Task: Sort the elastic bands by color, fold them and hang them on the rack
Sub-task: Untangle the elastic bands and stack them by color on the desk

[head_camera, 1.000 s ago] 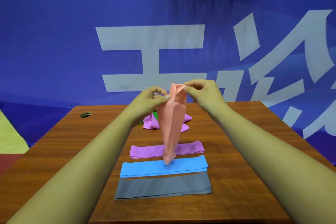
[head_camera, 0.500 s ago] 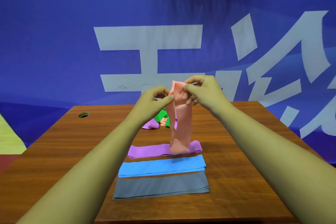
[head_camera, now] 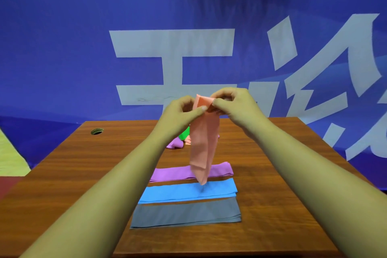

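Note:
An orange elastic band (head_camera: 203,144) hangs doubled over above the table. My left hand (head_camera: 181,114) pinches its top left corner and my right hand (head_camera: 234,104) pinches its top right corner. Its lower end dangles over the blue band. Three folded bands lie flat in a row on the table: purple (head_camera: 178,173) farthest, blue (head_camera: 186,191) in the middle, grey (head_camera: 186,213) nearest. A loose heap of purple (head_camera: 174,144), green (head_camera: 185,134) and orange bands sits behind, partly hidden by my hands and the hanging band.
The wooden table (head_camera: 272,184) has a round cable hole (head_camera: 97,131) at its far left corner. A blue banner with large white characters (head_camera: 171,44) hangs behind it. No rack is in view.
The orange band's lower end has dropped lower again, from over the purple band to the blue one. Both hands have shifted their pinch along the top edge, staying close together.

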A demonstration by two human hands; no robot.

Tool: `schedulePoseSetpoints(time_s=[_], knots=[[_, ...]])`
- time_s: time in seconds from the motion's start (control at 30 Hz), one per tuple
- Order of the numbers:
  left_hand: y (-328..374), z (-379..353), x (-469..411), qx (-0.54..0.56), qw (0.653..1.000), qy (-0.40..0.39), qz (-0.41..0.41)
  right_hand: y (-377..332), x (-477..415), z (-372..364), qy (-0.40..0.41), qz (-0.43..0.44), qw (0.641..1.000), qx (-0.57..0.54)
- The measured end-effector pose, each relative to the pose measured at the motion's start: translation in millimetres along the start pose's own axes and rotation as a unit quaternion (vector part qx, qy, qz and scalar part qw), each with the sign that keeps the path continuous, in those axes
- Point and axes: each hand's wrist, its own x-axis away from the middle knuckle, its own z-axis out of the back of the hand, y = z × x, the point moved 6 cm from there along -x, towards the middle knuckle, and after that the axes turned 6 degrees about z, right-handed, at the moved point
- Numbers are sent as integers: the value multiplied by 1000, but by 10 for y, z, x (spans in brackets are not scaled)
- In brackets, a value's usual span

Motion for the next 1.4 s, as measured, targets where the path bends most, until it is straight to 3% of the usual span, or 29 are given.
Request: schedulePoseSetpoints(time_s=[0.13, 0.3, 0.5, 0.63, 0.8, 0.93, 1.07, 1.13, 1.27, 1.4], knots=[[42, 82, 1, -36, 997, 65, -22, 13, 5, 20, -13, -16, 1000, -17], [-19, 56, 29, 79, 997, -8, 23, 120, 27, 52, -9, -45, 999, -18], [28, -37, 54, 144, 988, -26, 52, 133, 82, -66, -26, -106, 972, -206], [49, 4, 24, 126, 992, 4, 22, 72, 76, -77, -15, -56, 990, -132], [82, 22, 86, 140, 990, 19, -23, -26, 29, -32, 0, -39, 992, -121], [-41, -96, 151, 109, 994, -14, 8, -103, -28, -12, 14, -54, 985, -160], [-282, -348, 303, 23, 992, -118, 34, -162, -85, 19, 47, -77, 975, -205], [-433, -403, 324, 12, 990, -135, 33, -160, -117, 75, 70, -81, 973, -206], [-454, -343, 295, 86, 991, -85, 50, -14, -127, 190, 100, -105, 970, -197], [-215, -246, 170, 198, 976, -41, 80, 220, 35, 114, 43, -172, 964, -200]])
